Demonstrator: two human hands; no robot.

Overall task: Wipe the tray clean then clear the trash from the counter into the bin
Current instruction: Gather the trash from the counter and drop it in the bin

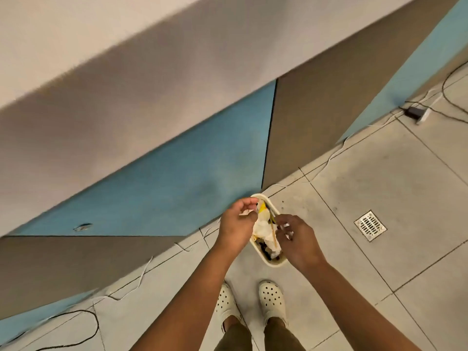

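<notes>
A small cream bin (271,264) stands on the floor by the counter's foot, just ahead of my feet. It holds crumpled white tissue (262,228), a yellow wrapper (263,206), a thin wooden stick and dark scraps. My left hand (236,221) hovers over the bin's left rim, its fingers curled and pinching a small pale paper scrap (245,213). My right hand (297,239) hangs over the right rim with loosely curled fingers, and nothing shows in it. The tray is out of view.
The white counter top (76,46) runs across the upper left, with blue and grey panels (177,178) below it. Cables trail along the tiled floor, and a power adapter (415,112) lies at the right. A metal floor drain (370,225) sits right of the bin.
</notes>
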